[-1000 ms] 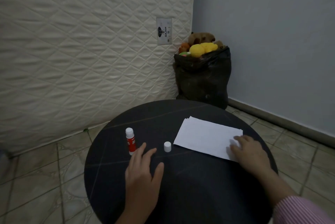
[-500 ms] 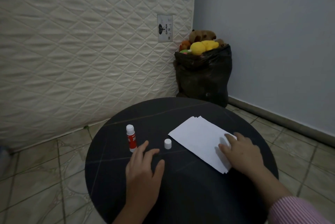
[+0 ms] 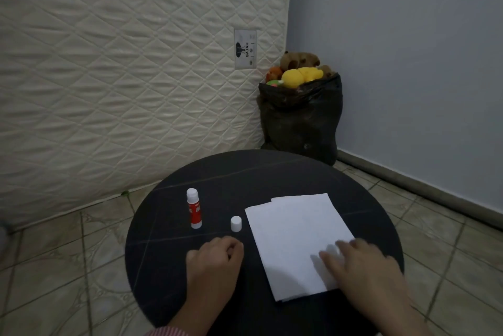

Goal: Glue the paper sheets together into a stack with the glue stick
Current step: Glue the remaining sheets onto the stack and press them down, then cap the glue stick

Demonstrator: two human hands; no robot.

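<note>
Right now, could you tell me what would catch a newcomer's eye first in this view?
Most striking is the white paper sheets lying bright on the dark round table, with the right hand resting flat on their near right part. To their left a red and white glue stick stands upright, its white cap standing apart beside it, and the left hand rests curled just below. In the far corner sits a black bag topped with plush toys.

One readable word: "GAJAH"

It runs sideways in dark letters on a white label (image 3: 245, 49) sewn to the quilted mattress (image 3: 122, 63) standing at the far left; the smaller marks beside it are too small to read. The print on the glue stick (image 3: 195, 208), red-banded, is blurred.
</note>
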